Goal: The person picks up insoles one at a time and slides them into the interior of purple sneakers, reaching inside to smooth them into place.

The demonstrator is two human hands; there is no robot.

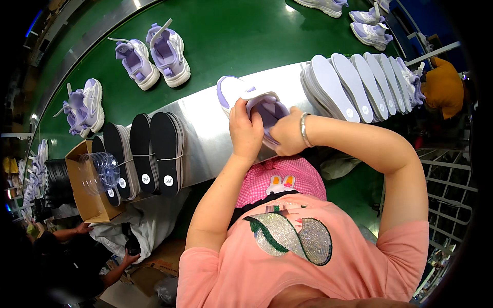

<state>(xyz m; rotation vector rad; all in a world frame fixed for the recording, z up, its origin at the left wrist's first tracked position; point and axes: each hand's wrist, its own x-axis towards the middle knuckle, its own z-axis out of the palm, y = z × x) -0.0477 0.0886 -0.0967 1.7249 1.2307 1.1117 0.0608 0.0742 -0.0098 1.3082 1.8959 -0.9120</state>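
A lavender-and-white sneaker [230, 91], likely light and soft, is best gripped — as by the left hand [245, 131] — at its collar [267, 95]. The right hand's [288, 133] grip cannot be told.

Cannot see the fingertips of the right hand [289, 136], hidden in the lavender-and-white shoe [267, 109]. Can see only part of the cut-off shoe [327, 6] up top. Cannot identify the dark object [130, 237] at the co-worker's hand [130, 257].
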